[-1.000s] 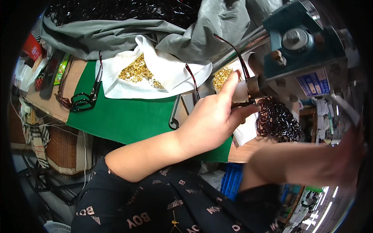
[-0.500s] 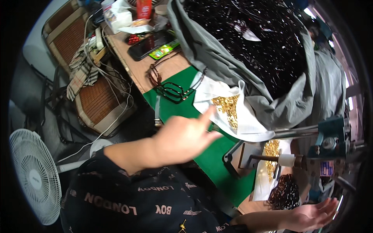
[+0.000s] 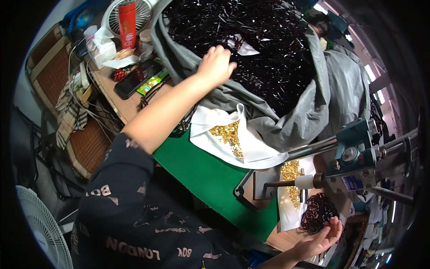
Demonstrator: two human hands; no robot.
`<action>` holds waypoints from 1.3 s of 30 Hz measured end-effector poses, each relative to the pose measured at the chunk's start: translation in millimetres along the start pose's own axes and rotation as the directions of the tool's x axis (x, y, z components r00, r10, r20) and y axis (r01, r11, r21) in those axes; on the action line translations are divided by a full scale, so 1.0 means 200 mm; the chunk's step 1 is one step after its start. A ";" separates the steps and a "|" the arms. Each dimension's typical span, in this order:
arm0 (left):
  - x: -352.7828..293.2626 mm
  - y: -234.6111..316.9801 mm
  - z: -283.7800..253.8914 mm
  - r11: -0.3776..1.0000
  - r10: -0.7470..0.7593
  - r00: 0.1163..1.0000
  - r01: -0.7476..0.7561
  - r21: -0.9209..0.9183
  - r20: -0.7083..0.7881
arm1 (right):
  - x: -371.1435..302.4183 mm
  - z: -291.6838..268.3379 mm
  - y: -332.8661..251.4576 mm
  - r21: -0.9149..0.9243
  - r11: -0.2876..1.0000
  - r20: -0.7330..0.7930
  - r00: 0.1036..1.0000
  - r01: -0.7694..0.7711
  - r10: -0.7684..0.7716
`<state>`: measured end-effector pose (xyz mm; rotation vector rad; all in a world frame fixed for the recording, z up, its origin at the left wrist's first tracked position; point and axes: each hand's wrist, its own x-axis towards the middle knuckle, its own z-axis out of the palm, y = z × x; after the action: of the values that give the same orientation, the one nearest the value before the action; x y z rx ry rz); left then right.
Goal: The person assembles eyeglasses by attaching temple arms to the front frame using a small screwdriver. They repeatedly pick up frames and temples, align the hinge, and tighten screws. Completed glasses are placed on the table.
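Observation:
My left hand reaches over the near edge of a large grey sack, above its heap of thin, glossy dark pieces. Its fingers are loosely bent, the thumb stands apart, and nothing shows in it. At the lower right, my right hand has its fingers apart, beside a bunch of dark brown glossy strips. Small gold metal pieces lie on white paper in front of the sack. Dark eyeglass frames are mostly hidden under my left forearm.
A teal bench machine stands at right, its rod pointing at a small metal block on the green mat. More gold pieces lie nearby. Back left hold a phone, a red bottle and a small fan.
My left hand has moved from above the green mat up and away to the heap in the sack. My right hand has come in beside the dark strips. The view has shifted.

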<state>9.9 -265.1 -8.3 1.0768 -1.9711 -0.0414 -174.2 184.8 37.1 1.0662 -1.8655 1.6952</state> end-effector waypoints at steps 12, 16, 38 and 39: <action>0.11 -0.02 -0.13 0.447 -0.083 0.888 0.438 -0.780 0.451 | -0.19 0.63 -0.12 0.092 0.958 0.770 0.629 -0.272 0.105; 0.01 -0.08 -0.45 0.658 0.263 0.886 0.125 -0.743 0.382 | -0.18 1.03 0.00 0.012 1.000 0.893 0.450 0.002 -0.011; -0.84 0.28 -0.91 0.160 -0.048 0.970 0.241 -0.957 0.237 | -0.28 1.34 0.09 -0.257 0.957 0.900 0.394 0.132 0.187; -0.84 0.30 -0.92 0.186 -0.035 0.965 0.263 -0.947 0.261 | -0.28 1.34 0.09 -0.250 0.958 0.912 0.367 0.139 0.184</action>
<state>140.4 -46.6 17.2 0.3180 -1.4117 -1.4140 -100.6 -60.1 -64.2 2.1615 -2.6390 0.6556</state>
